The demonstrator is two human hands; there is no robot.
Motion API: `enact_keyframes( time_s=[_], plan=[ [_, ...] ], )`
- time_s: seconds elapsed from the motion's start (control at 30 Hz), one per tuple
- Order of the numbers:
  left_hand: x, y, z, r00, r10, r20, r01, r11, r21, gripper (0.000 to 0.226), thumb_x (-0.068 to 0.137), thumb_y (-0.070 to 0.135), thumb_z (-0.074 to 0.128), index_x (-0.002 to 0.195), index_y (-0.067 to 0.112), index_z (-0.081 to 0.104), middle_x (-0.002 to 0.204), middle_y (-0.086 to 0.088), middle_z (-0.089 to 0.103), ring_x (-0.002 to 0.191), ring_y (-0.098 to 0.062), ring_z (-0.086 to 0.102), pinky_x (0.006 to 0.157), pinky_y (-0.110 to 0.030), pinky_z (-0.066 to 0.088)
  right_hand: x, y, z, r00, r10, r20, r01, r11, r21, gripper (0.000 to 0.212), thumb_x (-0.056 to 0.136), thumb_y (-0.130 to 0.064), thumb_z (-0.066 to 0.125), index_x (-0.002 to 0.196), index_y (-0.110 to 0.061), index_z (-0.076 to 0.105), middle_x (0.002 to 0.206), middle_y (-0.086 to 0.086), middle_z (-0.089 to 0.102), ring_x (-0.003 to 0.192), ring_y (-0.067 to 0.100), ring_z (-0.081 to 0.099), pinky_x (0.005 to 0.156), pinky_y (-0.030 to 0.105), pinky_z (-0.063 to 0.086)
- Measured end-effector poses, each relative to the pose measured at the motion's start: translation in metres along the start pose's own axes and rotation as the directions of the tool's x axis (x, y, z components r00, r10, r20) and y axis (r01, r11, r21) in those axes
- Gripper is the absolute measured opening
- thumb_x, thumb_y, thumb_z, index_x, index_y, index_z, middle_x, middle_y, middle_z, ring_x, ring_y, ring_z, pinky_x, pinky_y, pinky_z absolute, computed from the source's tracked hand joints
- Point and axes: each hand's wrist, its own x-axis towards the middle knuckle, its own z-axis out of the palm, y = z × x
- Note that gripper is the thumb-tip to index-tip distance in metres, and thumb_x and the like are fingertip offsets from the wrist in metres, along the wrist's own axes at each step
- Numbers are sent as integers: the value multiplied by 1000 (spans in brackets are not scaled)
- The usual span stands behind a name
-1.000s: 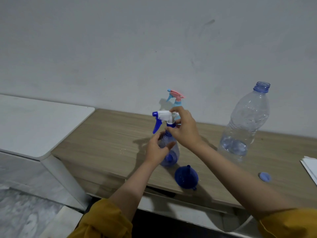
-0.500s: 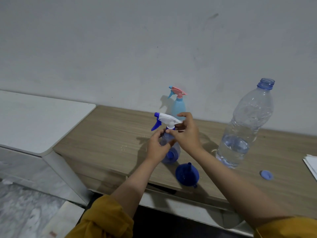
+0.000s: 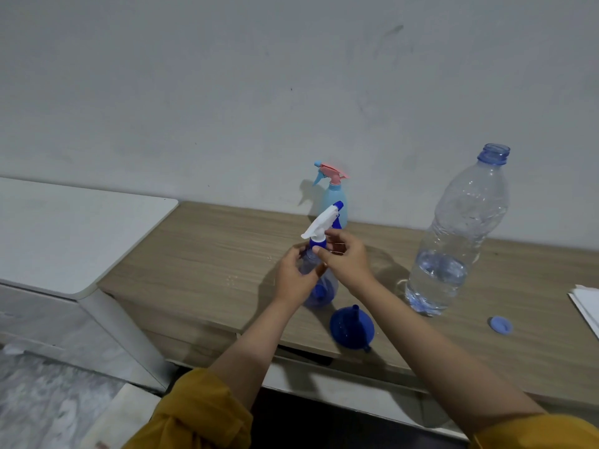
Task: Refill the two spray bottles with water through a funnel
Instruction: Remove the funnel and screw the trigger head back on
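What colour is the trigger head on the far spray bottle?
Pink, with a light blue nozzle; head view.

I see a wooden table (image 3: 207, 254) running along a grey wall (image 3: 227, 92), which carries a few faint scuffs high on the right. To the left a white counter (image 3: 64, 234) sits just beside the table, its rounded corner nearest me. Below it the floor (image 3: 42, 406) looks marbled grey. At the far right edge a stack of white paper (image 3: 586, 306) lies on the table, partly cut off from my view.
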Motion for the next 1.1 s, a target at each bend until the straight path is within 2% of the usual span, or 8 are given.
enact_keyframes(
  time_s=[0.17, 0.3, 0.4, 0.57, 0.67, 0.8, 0.9, 1.1],
  plan=[
    [-2, 4, 0, 1000, -7, 10, 7, 1000, -7, 41, 73, 21, 79, 110, 20, 59, 107, 5, 66, 104, -6, 61, 91, -33, 53, 0, 2, 2, 998, 64, -21, -63, 995, 76, 34, 73, -6, 80, 101, -14, 63, 97, -1, 67, 95, 18, 65, 82, 26, 55],
    [-1, 2, 0, 1000, -4, 2, 4, 1000, -4, 42, 72, 20, 79, 109, 24, 59, 107, 5, 66, 105, -7, 61, 92, -34, 52, -2, 2, 1, 1000, 21, 6, -21, 1000, 9, 40, 78, -8, 75, 115, -12, 63, 103, -2, 66, 95, 11, 63, 85, 25, 53],
    [-1, 2, 1, 1000, -2, 7, 2, 1000, -12, 41, 73, 20, 79, 109, 22, 59, 107, 4, 66, 105, -9, 61, 91, -34, 52, -2, 3, 1, 999, 38, 7, -39, 999, 38, 35, 76, -6, 77, 109, -12, 65, 100, -4, 67, 96, 11, 64, 88, 29, 55],
    [-2, 6, 0, 999, -34, 19, 33, 999, 7, 44, 75, 18, 77, 114, 18, 58, 111, 6, 63, 108, -6, 58, 87, -18, 49, -4, 9, 5, 997, 71, -43, -68, 996, 65, 41, 74, -9, 79, 110, -12, 61, 103, -2, 67, 98, 11, 64, 87, 27, 55],
    [-1, 4, 1, 999, -37, 10, 37, 999, -15, 46, 74, 19, 77, 116, 18, 58, 113, 4, 64, 109, -7, 58, 92, -29, 51, -5, 6, 5, 999, 25, -35, -23, 998, 60, 38, 77, -6, 76, 112, -15, 63, 100, -8, 66, 95, 6, 63, 85, 22, 54],
    [-3, 3, 1, 999, -45, -6, 45, 999, -10, 46, 73, 25, 77, 114, 16, 59, 111, 2, 66, 107, -10, 61, 93, -39, 52, -4, 8, 9, 993, 72, -92, -64, 994, 85, 36, 72, -10, 81, 101, -12, 60, 98, -2, 66, 95, 13, 64, 82, 24, 55],
    [-3, 4, 1, 999, -40, 1, 40, 999, -5, 46, 74, 20, 77, 116, 17, 59, 111, 3, 66, 107, -9, 61, 93, -37, 52, -4, 10, 12, 995, 41, -87, -36, 998, 54, 39, 74, -12, 80, 109, -14, 64, 103, 1, 69, 97, 14, 65, 87, 29, 55],
    [-5, 4, -1, 999, -36, 5, 36, 999, 32, 41, 76, 20, 74, 114, 21, 60, 108, 6, 67, 102, -8, 63, 88, -32, 53, -1, 4, 18, 985, 88, -150, -80, 995, 59, 37, 66, -17, 86, 94, -14, 61, 94, -1, 69, 91, 14, 66, 81, 31, 57]
  ],
)
